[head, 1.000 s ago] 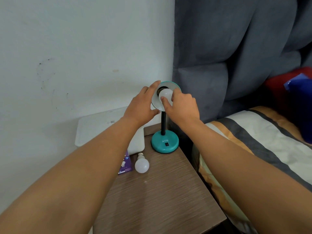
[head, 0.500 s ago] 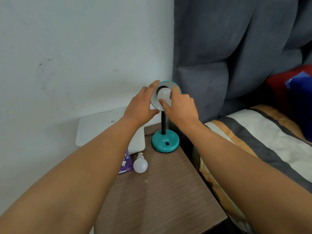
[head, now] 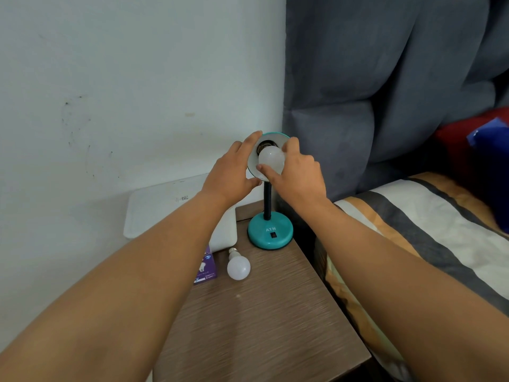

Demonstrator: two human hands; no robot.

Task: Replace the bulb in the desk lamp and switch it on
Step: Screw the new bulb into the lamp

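Observation:
A teal desk lamp stands at the back of the wooden bedside table, its round base carrying a black switch and its black neck rising to a tilted shade. My left hand grips the shade's left rim. My right hand holds a white bulb with thumb and fingers at the socket inside the shade. A second white bulb lies on its side on the table, screw cap pointing away from me. The lamp is unlit.
A purple bulb box lies beside the loose bulb, partly under my left forearm. A white flat box leans at the wall behind. The table ends near the bed with striped bedding and a grey padded headboard on the right.
The bulb in my right hand has come further out of the shade towards me, with more of it showing. My left hand stays on the rim.

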